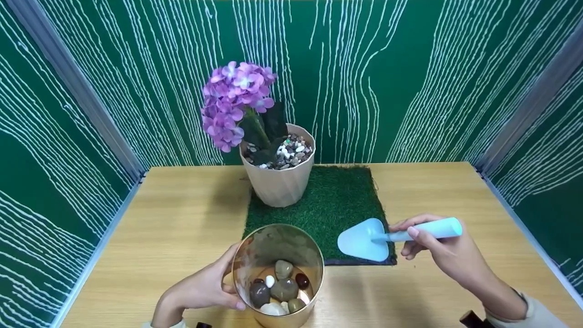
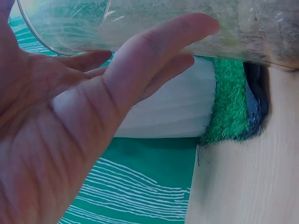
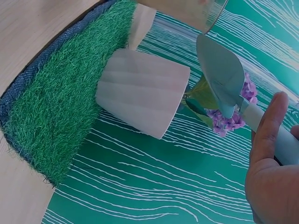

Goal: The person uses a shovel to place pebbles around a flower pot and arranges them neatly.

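The trowel [image 1: 364, 240] is hanging over the mat's near right corner, its blue blade pointing left. The right hand [image 1: 448, 255] is pinching its handle between thumb and fingers, nearly closed around it. The jar [image 1: 275, 241] is standing on the table just in front of the mat, and the left hand [image 1: 205, 284] is cupping its side, thumb and fingers spread wide around it. Stones [image 1: 284, 289], brown, grey and white, are lying in the jar's bottom.

Behind, the pot [image 1: 280, 187] is sitting on the green mat [image 1: 341, 196], with gravel [image 1: 294, 152] filling its top and a purple flower [image 1: 234, 102] leaning left out of it. Pale wood grain is running across the table [image 1: 196, 205]. Green walls [image 1: 401, 59] with wavy white lines are closing in the back and both sides, and grey posts [image 1: 82, 86] are marking the corners.

Only the head view is showing the stones and gravel. The left wrist view is revealing the thumb lying along the jar's see-through side. The right wrist view is bringing out a green leaf [image 3: 203, 93] beside the flower and the mat's blue woven edging [image 3: 51, 58].
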`<state>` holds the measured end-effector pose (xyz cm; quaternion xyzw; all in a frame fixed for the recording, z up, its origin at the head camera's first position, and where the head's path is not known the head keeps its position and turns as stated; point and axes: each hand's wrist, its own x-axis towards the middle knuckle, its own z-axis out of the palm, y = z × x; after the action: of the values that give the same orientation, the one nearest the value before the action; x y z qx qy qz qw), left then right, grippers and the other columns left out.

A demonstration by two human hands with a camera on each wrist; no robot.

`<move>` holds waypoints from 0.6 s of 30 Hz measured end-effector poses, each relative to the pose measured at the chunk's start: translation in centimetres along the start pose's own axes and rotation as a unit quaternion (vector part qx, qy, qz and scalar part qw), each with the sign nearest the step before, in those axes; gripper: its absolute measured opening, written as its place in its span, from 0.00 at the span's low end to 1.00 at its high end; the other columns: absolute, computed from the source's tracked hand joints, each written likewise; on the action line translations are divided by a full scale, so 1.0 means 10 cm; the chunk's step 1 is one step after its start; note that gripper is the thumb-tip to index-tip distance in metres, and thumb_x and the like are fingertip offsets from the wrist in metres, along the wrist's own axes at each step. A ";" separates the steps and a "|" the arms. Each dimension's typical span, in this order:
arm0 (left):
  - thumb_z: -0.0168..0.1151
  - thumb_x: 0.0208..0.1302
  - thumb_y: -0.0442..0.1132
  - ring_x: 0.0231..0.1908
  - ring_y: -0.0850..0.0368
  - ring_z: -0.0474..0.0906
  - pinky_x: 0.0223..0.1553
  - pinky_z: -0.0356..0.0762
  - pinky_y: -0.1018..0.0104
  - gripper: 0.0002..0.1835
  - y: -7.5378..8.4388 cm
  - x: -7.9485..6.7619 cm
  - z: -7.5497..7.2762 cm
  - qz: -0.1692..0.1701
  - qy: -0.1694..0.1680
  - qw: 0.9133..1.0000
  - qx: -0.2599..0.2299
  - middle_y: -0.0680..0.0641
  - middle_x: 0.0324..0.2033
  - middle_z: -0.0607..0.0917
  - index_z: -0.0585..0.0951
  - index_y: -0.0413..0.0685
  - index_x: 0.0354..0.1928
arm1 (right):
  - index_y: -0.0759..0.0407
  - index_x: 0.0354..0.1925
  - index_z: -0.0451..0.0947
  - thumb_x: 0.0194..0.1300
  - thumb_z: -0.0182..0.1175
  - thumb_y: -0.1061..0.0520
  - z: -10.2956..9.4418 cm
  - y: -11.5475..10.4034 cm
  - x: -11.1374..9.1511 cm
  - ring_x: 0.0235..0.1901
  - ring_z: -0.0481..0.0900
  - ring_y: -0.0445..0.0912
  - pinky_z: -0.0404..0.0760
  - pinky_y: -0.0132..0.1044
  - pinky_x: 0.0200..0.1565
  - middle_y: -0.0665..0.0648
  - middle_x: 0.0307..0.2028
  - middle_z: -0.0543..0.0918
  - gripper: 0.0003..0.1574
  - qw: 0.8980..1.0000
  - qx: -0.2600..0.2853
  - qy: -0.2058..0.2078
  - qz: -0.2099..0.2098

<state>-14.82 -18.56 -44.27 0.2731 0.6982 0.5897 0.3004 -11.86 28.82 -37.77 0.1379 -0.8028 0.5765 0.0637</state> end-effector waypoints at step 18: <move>0.81 0.60 0.42 0.82 0.29 0.44 0.62 0.80 0.38 0.67 0.01 0.19 0.16 0.039 -0.005 0.999 0.019 0.38 0.85 0.46 0.39 0.55 0.86 | 0.74 0.46 0.83 0.76 0.54 0.74 0.02 -0.04 -0.02 0.25 0.89 0.49 0.89 0.38 0.29 0.55 0.44 0.93 0.09 0.998 0.057 0.018 -0.021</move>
<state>-14.87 -16.06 -44.58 0.3082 0.6969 0.5861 0.2754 -11.51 28.57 -37.54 0.1482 -0.7642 0.6223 0.0823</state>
